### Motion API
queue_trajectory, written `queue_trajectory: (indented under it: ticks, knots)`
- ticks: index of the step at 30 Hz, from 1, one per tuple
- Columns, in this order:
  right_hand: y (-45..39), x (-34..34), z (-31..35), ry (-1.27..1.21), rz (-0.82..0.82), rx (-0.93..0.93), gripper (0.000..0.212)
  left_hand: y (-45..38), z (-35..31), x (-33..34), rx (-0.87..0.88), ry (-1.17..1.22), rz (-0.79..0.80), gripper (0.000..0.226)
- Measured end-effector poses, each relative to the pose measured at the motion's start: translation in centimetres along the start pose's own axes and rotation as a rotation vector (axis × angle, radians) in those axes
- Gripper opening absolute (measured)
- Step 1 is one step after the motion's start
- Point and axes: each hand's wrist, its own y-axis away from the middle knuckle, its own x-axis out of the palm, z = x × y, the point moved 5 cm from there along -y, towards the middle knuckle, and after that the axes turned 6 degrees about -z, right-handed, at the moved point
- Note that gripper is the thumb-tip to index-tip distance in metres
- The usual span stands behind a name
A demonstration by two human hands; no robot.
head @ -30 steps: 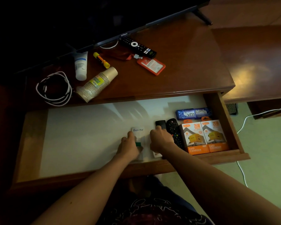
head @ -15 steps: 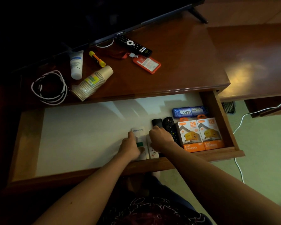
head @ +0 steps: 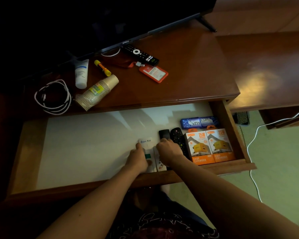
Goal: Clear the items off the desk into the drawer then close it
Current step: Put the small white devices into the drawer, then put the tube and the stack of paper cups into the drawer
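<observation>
Head view: both hands are inside the open drawer (head: pixel 231 128); the left hand (head: pixel 138 159) lies over a white remote (head: pixel 146 144), the right hand (head: pixel 169 150) curls beside a second (head: pixel 160 165), grips not discernible. Both remotes run front to back. Remaining desk (head: pixel 188 75) items, nearest the paper cup stack (head: pixel 97 92), lie ahead-left, closer to the left hand.
</observation>
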Motion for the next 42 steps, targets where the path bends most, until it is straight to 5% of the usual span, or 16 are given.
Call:
queue_trajectory:
  ticks: [18, 23, 27, 34, 42]
  knots:
    - [0.2, 0.1, -0.2, 0.054, 0.019, -0.005, 0.041, 0.4, -0.8, -0.3, -0.013, -0.127, 0.014, 0.098]
    - [-0.2, -1.9, 0.0, 0.027, -0.015, -0.031, 0.031, 0.2, -1.4, -1.8, 0.008, -0.176, -0.012, 0.072]
    - [-1.2, -5.5, 0.4, -0.039, -0.155, -0.065, 0.027, -0.1, -3.1, -4.7, 0.103, -0.147, -0.15, 0.047]
    - [-3.6, -11.8, 1.2, -0.27, -0.332, -0.097, 0.043, -0.3, -5.8, -11.9, 0.253, -0.017, -0.417, 0.044]
    - [-7.3, -15.0, 3.1, -0.411, -0.375, -0.138, 0.015, 0.7, -4.3, -19.1, 0.198, 0.104, -0.722, 0.032]
